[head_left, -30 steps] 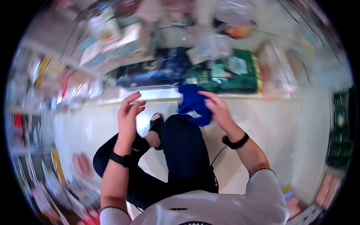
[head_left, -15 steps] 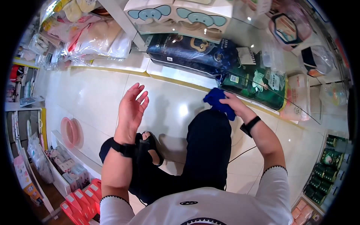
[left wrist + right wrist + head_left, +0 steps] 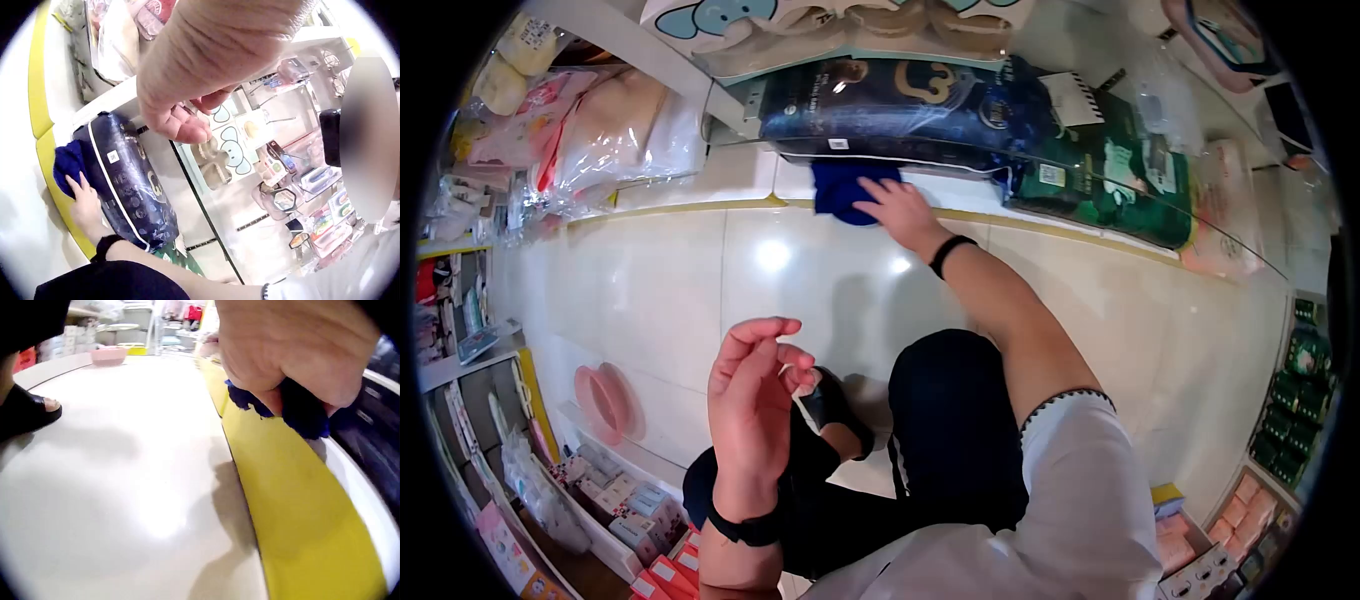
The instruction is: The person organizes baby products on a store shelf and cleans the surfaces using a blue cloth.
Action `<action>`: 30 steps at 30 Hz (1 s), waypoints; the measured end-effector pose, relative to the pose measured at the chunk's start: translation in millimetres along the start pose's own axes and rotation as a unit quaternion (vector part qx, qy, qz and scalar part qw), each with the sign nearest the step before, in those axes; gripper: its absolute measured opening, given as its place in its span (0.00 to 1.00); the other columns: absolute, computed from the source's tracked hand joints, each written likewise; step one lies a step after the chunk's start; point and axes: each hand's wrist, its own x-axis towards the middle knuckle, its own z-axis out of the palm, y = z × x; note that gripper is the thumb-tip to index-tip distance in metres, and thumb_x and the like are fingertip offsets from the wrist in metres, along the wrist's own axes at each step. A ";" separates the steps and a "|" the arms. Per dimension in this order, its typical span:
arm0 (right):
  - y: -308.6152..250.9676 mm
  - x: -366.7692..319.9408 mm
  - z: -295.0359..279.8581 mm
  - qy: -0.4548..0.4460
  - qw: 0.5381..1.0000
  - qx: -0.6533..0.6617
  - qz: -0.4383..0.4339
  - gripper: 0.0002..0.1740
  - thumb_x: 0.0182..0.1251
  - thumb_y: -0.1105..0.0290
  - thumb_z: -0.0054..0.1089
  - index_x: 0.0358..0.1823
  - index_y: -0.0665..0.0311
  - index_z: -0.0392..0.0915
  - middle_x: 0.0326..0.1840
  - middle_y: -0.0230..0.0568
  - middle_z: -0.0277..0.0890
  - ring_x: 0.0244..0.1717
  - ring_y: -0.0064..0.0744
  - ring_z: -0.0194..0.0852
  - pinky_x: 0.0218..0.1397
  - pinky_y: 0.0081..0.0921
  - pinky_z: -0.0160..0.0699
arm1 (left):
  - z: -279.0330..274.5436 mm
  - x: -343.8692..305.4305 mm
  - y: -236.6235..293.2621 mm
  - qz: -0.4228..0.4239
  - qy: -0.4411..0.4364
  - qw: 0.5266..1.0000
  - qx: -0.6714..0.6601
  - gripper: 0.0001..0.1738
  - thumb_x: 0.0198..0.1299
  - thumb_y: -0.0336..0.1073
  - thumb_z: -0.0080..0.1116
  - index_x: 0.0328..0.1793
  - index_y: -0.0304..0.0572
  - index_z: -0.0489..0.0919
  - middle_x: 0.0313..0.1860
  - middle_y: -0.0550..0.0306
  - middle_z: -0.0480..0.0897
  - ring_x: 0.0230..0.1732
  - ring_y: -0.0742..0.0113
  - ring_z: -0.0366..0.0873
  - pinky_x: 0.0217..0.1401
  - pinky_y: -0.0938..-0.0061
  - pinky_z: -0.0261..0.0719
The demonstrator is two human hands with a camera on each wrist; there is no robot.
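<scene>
In the head view my right hand (image 3: 900,213) presses a dark blue cloth (image 3: 832,195) against the white shelf base, its fingers spread over the cloth. The left wrist view shows the same cloth (image 3: 69,164) beside a dark blue package (image 3: 128,181). Seen from the right wrist, bunched cloth (image 3: 303,411) pokes out under the hand, over the yellow edge strip (image 3: 300,512). My left hand (image 3: 752,400) hangs in the air over the lap, loosely curled, with nothing in it.
Large dark blue (image 3: 890,110) and green (image 3: 1100,190) packages lie on the low shelf behind the right hand. A pink basin (image 3: 605,402) stands by the left shelves. Red boxes (image 3: 670,575) sit at lower left. Pale tiles (image 3: 800,280) cover the floor.
My right hand has carried the blue cloth from near the right knee out to the shelf base, further left and forward. The left hand stays empty, its fingers now more bent.
</scene>
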 end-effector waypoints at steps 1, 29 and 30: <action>11.7 -18.1 -5.7 -0.009 0.999 -0.016 0.043 0.23 0.57 0.73 0.44 0.55 0.45 0.72 0.68 0.35 0.56 0.59 0.37 0.60 0.56 0.31 0.61 | 2.5 3.1 -0.4 -0.010 -0.003 1.000 0.000 0.09 0.61 0.31 0.46 0.45 0.41 0.73 0.45 0.55 0.76 0.35 0.71 0.74 0.38 0.78 0.72; 163.3 -264.5 -43.1 0.238 0.674 0.061 0.697 0.25 0.50 0.77 0.48 0.54 0.71 0.65 0.47 0.53 0.72 0.51 0.46 0.69 0.53 0.30 0.68 | 70.1 40.9 -72.0 -0.143 -0.136 0.977 0.086 0.08 0.61 0.34 0.49 0.45 0.43 0.73 0.41 0.57 0.78 0.36 0.70 0.76 0.38 0.79 0.74; 141.3 -264.3 -50.8 0.310 0.642 0.271 0.646 0.24 0.51 0.77 0.48 0.53 0.72 0.65 0.45 0.49 0.72 0.49 0.43 0.70 0.52 0.29 0.69 | 69.7 45.3 -79.1 -0.147 -0.139 0.975 0.094 0.08 0.61 0.34 0.49 0.45 0.43 0.74 0.41 0.57 0.78 0.36 0.69 0.76 0.38 0.79 0.74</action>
